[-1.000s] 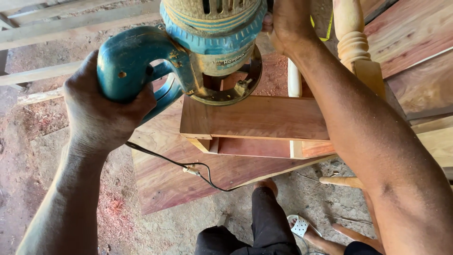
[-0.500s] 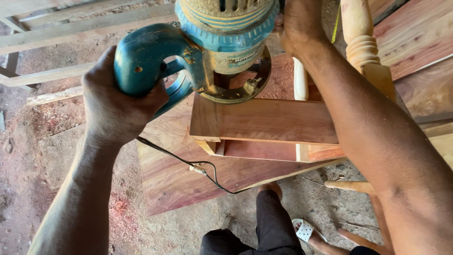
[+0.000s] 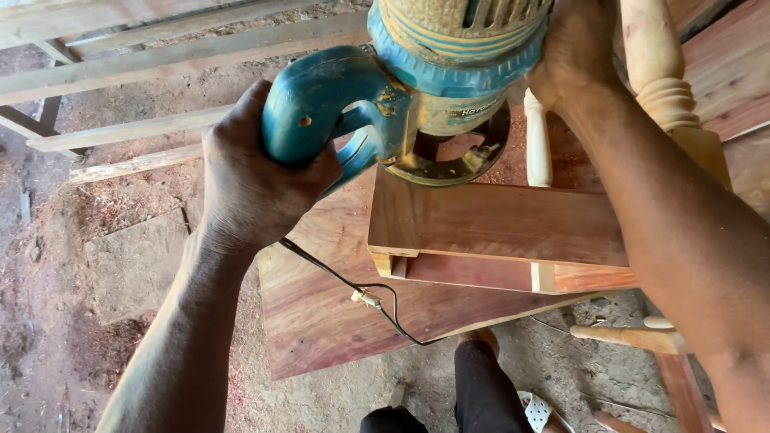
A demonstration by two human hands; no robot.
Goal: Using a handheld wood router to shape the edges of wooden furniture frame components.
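the left hand (image 3: 255,186) has its fingers wrapped tight round the side handle of a teal electric router (image 3: 417,88), and the right hand (image 3: 573,56) is closed over the machine's far side, though how its fingers lie there cannot be told. the router stands upright with its round base on the back edge of a reddish wooden board (image 3: 497,224), which is raised on small blocks above a wider reddish plank (image 3: 337,313). a black cord (image 3: 353,289) trails across that plank, and a pale turned leg (image 3: 662,72) stands just beside the right forearm.
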